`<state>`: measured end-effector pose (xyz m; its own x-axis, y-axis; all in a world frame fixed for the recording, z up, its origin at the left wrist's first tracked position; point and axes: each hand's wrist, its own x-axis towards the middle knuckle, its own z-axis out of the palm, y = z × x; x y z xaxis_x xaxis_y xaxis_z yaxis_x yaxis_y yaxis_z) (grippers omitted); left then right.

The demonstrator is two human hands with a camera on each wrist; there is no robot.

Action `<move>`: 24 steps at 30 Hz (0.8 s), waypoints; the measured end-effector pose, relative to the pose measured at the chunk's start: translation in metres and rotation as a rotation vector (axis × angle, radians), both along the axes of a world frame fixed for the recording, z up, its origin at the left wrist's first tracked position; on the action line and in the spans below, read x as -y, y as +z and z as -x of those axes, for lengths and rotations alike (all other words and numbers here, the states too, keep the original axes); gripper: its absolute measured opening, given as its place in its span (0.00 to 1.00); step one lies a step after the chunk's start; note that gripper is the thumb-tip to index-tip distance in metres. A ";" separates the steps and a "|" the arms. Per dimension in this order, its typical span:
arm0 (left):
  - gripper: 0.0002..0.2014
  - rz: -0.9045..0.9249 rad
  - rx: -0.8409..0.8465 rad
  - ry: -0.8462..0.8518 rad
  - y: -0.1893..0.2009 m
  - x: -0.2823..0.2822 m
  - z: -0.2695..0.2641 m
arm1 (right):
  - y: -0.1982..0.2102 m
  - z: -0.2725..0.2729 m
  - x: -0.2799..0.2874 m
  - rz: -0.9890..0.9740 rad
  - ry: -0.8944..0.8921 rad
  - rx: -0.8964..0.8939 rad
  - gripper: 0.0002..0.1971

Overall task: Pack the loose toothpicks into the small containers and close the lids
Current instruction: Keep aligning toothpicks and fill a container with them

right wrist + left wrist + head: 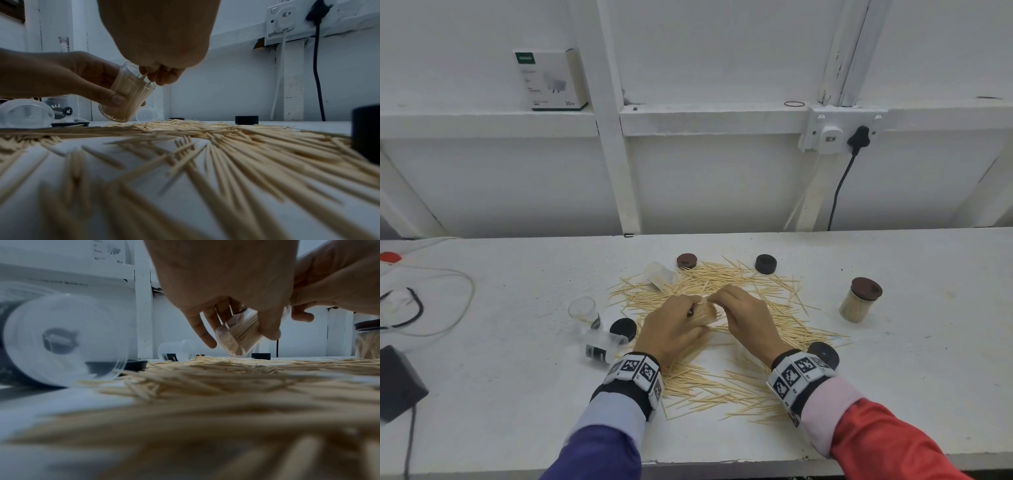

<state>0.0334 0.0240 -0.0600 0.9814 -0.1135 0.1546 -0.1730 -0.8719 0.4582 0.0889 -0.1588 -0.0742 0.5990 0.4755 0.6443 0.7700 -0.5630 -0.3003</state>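
Loose toothpicks (726,284) (205,382) (226,142) lie scattered over the white table (517,377). My left hand (674,325) (236,318) (82,84) grips a clear container (238,335) (129,95) packed with toothpicks, tilted above the pile. My right hand (739,311) (158,76) pinches toothpicks at the container's mouth. A closed full container (859,301) stands at the right. Empty containers lie at the far side (659,274) and at the left (583,310) (602,347). Dark lids (686,261) (765,263) (624,329) (823,354) sit around the pile.
Cables (431,301) and a dark box (397,383) lie at the table's left. A wall socket with a black plug and cord (840,171) is behind at the right. A white carton (551,80) stands on the ledge.
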 end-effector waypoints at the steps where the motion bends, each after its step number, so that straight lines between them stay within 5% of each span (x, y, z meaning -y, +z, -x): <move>1: 0.27 -0.001 0.001 -0.002 0.000 0.000 0.000 | 0.000 0.000 0.000 -0.002 0.003 -0.006 0.13; 9: 0.26 -0.007 0.027 0.060 0.001 -0.001 0.001 | 0.010 0.004 0.000 -0.008 -0.160 -0.013 0.04; 16: 0.26 0.000 0.054 0.156 0.003 -0.001 0.001 | -0.002 -0.003 0.010 0.486 -0.551 -0.486 0.28; 24: 0.26 -0.013 0.043 0.162 0.001 -0.001 0.000 | -0.005 -0.005 0.010 0.446 -0.455 -0.482 0.23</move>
